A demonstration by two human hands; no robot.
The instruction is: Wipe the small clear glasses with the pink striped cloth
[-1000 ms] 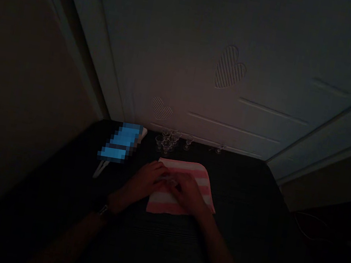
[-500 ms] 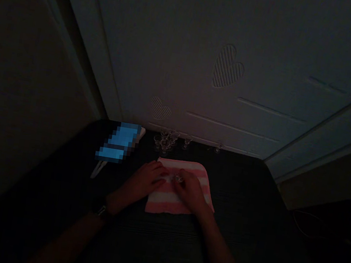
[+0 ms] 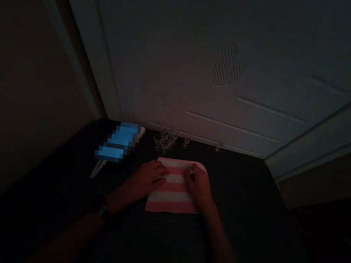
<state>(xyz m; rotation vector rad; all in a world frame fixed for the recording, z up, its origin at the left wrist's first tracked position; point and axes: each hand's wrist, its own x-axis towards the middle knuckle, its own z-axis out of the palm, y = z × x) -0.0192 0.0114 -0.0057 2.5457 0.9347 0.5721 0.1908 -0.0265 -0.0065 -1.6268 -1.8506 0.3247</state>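
One small, round, transparent cup (image 3: 191, 168) is gripped in the right hand (image 3: 200, 186); the left hand (image 3: 145, 178), loosely spread, overlaps one pink-and-white striped cloth (image 3: 173, 187).

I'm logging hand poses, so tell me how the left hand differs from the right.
The left hand lies open at the left edge of the striped cloth; the right hand is over its right side. The left hand shows no glass, while the right hand grips a small clear glass. The left hand has a dark watch at its wrist; the right hand shows none. Both are bare-fingered.
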